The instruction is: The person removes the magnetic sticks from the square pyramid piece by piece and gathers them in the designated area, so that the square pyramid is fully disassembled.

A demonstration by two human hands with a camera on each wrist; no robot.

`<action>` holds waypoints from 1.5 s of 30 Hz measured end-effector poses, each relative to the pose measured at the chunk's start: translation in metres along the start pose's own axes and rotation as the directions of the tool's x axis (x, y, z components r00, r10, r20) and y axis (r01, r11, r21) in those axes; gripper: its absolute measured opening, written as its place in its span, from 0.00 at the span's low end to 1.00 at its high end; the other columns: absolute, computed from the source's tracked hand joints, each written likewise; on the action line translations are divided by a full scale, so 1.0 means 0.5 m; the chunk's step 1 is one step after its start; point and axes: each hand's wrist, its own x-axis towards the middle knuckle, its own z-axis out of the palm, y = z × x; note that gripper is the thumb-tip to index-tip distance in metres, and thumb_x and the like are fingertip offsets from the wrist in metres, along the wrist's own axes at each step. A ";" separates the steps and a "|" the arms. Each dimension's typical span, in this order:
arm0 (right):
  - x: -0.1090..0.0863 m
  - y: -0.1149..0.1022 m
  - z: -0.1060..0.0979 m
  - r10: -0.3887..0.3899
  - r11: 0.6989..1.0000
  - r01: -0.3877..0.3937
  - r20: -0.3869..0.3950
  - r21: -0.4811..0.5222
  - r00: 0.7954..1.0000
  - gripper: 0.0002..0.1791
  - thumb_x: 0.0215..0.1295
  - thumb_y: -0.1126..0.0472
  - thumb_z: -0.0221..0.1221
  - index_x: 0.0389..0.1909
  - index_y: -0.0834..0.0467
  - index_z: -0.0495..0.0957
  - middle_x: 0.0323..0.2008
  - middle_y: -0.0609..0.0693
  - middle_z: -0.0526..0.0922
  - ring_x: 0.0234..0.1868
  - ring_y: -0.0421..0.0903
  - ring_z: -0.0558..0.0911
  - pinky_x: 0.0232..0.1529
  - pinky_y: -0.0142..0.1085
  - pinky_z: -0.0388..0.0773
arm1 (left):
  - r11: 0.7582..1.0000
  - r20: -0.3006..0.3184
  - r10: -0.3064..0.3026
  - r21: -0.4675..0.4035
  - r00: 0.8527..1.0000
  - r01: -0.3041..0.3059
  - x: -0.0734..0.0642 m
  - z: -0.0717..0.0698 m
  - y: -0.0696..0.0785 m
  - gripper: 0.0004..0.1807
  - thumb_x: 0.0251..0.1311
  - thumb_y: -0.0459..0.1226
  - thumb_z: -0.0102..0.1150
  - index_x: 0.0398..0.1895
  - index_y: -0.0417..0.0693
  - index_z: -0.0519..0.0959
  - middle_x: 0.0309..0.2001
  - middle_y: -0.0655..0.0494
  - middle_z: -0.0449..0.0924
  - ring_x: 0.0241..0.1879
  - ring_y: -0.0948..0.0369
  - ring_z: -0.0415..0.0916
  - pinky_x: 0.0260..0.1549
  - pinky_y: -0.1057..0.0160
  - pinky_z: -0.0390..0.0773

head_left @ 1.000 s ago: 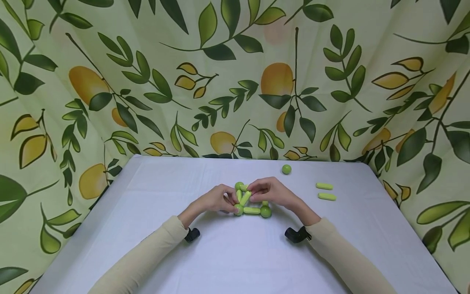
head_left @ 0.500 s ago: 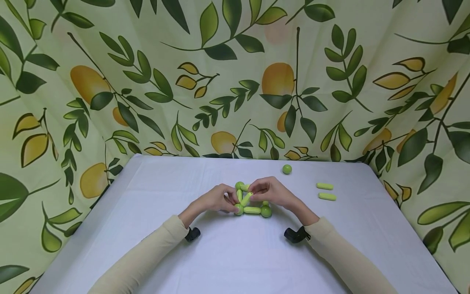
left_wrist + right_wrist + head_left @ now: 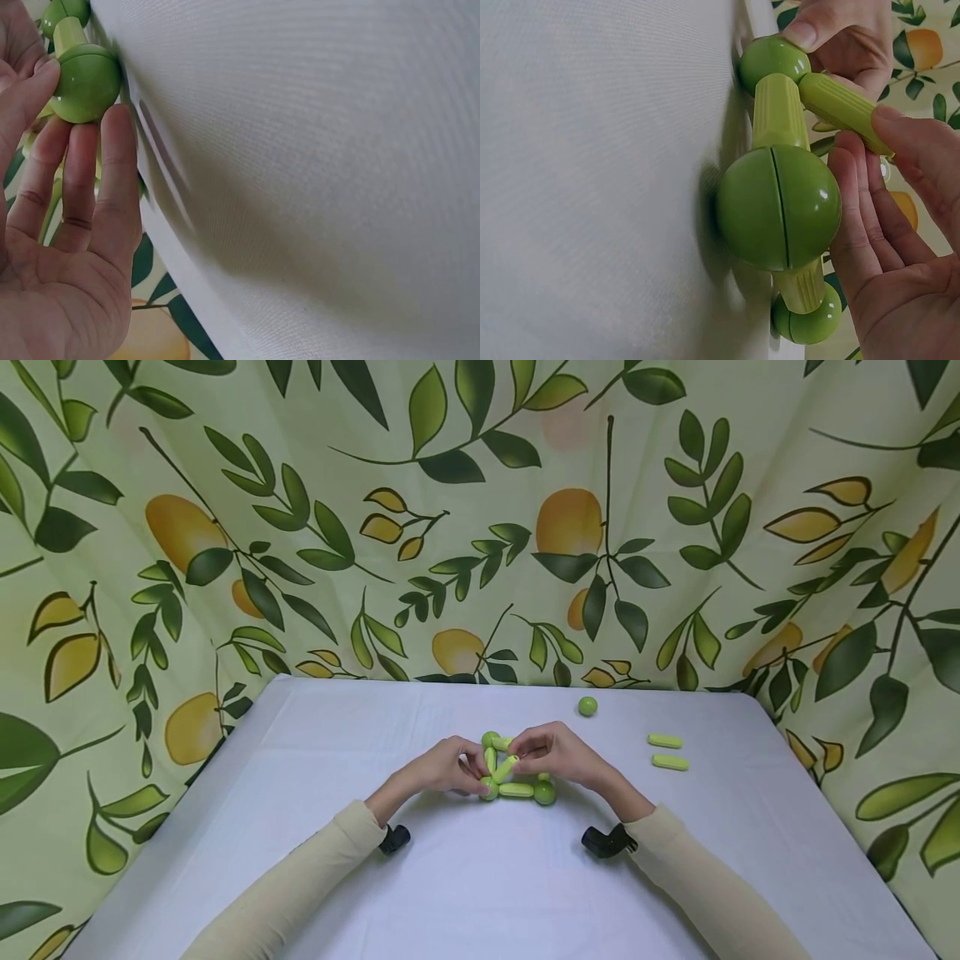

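Note:
A frame of green balls and ribbed light-green rods sits on the table in front of me. In the head view, my left hand (image 3: 448,766) pinches the ball (image 3: 490,789) at its near-left corner; the left wrist view shows thumb and fingertips around that ball (image 3: 88,84). My right hand (image 3: 558,752) pinches the free end of a rod (image 3: 506,768) that slants up from this same ball. In the right wrist view the slanted rod (image 3: 840,105) meets the held ball (image 3: 774,64). The near-right corner ball (image 3: 780,210) is untouched. My hands partly hide the frame's far side.
A loose green ball (image 3: 587,706) lies near the table's back edge. Two loose rods (image 3: 665,741) lie farther right, one in front of the other. A white cloth covers the table (image 3: 510,893); a leaf-patterned curtain (image 3: 480,560) hangs behind it.
The upper end of the slanted rod has shifted slightly right and down along with my right fingertips. My left hand stays on the corner ball, and the loose pieces have not moved.

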 end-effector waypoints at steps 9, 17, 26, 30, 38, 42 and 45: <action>-0.004 0.009 0.001 0.010 1.000 -0.010 -0.010 0.014 1.000 0.13 0.62 0.68 0.71 0.46 0.68 0.84 0.39 0.54 0.87 0.40 0.49 0.84 0.43 0.34 0.81 | 1.000 0.003 -0.006 0.021 1.000 0.006 0.000 0.000 0.001 0.10 0.50 0.27 0.78 0.30 0.39 0.82 0.30 0.53 0.80 0.30 0.64 0.77 0.29 0.67 0.80; -0.009 0.012 0.003 -0.002 1.000 0.002 -0.020 0.025 1.000 0.11 0.62 0.69 0.71 0.44 0.64 0.85 0.38 0.55 0.87 0.39 0.49 0.85 0.43 0.35 0.82 | 0.999 0.008 -0.012 0.034 1.000 0.012 0.001 -0.002 0.002 0.10 0.51 0.27 0.78 0.29 0.42 0.82 0.30 0.55 0.80 0.30 0.64 0.77 0.30 0.67 0.81; -0.010 0.012 0.000 0.027 0.999 -0.026 -0.030 0.031 0.999 0.10 0.61 0.67 0.72 0.44 0.62 0.86 0.38 0.54 0.87 0.39 0.50 0.85 0.43 0.36 0.82 | 0.999 0.013 -0.017 0.048 1.000 0.017 0.000 -0.004 0.006 0.10 0.51 0.28 0.78 0.29 0.42 0.82 0.31 0.54 0.80 0.30 0.64 0.78 0.30 0.67 0.81; -0.013 0.005 -0.009 0.027 0.998 -0.024 -0.049 0.061 0.998 0.12 0.61 0.66 0.72 0.44 0.63 0.86 0.40 0.56 0.87 0.40 0.52 0.85 0.42 0.37 0.83 | 0.999 0.010 -0.020 0.045 1.000 0.020 0.001 -0.005 0.007 0.10 0.51 0.28 0.78 0.29 0.40 0.82 0.31 0.52 0.80 0.30 0.64 0.78 0.30 0.67 0.81; -0.040 -0.001 -0.037 0.033 0.993 -0.024 -0.078 0.118 0.996 0.12 0.59 0.69 0.72 0.43 0.66 0.84 0.40 0.59 0.85 0.39 0.50 0.85 0.41 0.36 0.83 | 0.997 0.012 -0.068 -0.030 0.998 0.069 0.000 -0.004 0.010 0.10 0.50 0.25 0.76 0.31 0.37 0.81 0.31 0.50 0.79 0.28 0.64 0.77 0.28 0.63 0.83; -0.055 0.005 -0.047 0.045 0.992 -0.033 -0.092 0.126 0.995 0.12 0.59 0.70 0.72 0.42 0.66 0.83 0.43 0.60 0.84 0.40 0.49 0.85 0.42 0.35 0.82 | 0.995 0.009 -0.079 -0.055 0.997 0.080 -0.002 -0.003 0.012 0.10 0.50 0.24 0.76 0.30 0.38 0.81 0.31 0.50 0.79 0.28 0.63 0.78 0.28 0.62 0.84; -0.067 0.010 -0.055 0.066 0.988 -0.052 -0.098 0.144 0.993 0.12 0.59 0.71 0.71 0.42 0.67 0.82 0.47 0.62 0.81 0.43 0.50 0.85 0.45 0.37 0.83 | 0.995 0.007 -0.080 -0.053 0.997 0.080 -0.002 -0.002 0.012 0.10 0.49 0.24 0.76 0.30 0.38 0.82 0.31 0.51 0.78 0.28 0.63 0.78 0.28 0.62 0.84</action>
